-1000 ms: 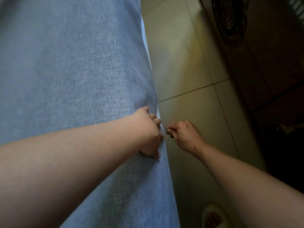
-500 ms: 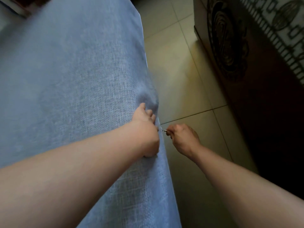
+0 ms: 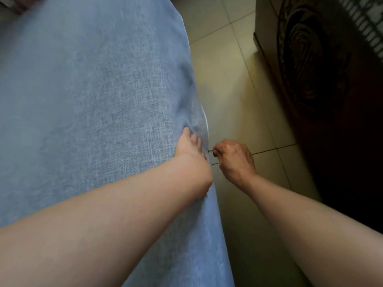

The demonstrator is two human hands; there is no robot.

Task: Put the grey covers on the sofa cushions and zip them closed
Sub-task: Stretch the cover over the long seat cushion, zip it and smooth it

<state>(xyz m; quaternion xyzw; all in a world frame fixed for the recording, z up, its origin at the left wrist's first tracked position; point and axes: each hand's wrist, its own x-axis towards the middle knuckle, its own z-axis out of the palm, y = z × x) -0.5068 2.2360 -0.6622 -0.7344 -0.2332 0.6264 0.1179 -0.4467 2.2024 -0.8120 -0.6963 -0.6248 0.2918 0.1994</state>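
A large sofa cushion in a blue-grey woven cover [image 3: 93, 96] fills the left half of the view. My left hand [image 3: 191, 158] clamps the cover's right edge, fingers bunching the fabric. Just to its right, my right hand [image 3: 234, 160] pinches the small metal zipper pull [image 3: 210, 150] at that edge. Above my hands a thin white strip of the inner cushion [image 3: 205, 121] shows along the edge. The zipper teeth are hidden behind the edge.
Beige floor tiles [image 3: 223, 83] run along the right of the cushion. A dark carved wooden cabinet [image 3: 323, 83] stands at the far right, close to my right arm.
Both hands have shifted farther along the cushion's edge with the zipper pull. The view has tilted forward, showing more of the cushion's far end and the cabinet.
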